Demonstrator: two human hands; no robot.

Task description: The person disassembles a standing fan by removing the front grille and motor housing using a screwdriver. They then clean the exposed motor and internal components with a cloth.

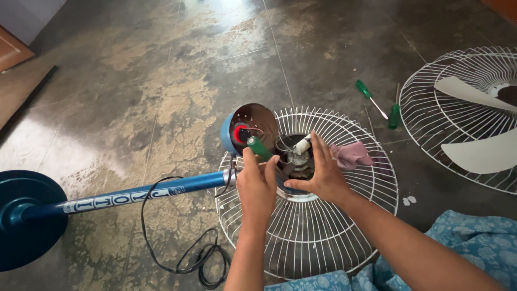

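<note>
A pedestal fan lies on its side on the floor, its white wire rear guard (344, 237) facing up. My left hand (257, 186) grips a green-handled screwdriver (259, 147) whose tip points into the fan's motor (295, 161) at the guard's centre. My right hand (322, 173) rests with fingers spread against the motor's right side, steadying it. A blue motor cover (249, 128) with a red part inside sits just left of the motor. A pink cloth (353, 153) lies on the guard beside my right hand.
The blue fan pole (134, 195) runs left to a round dark blue base (27, 218). A black power cord (207, 258) coils on the floor. Two more green screwdrivers (369, 97) (395, 115) lie near a second guard with white blades (474, 116) at right.
</note>
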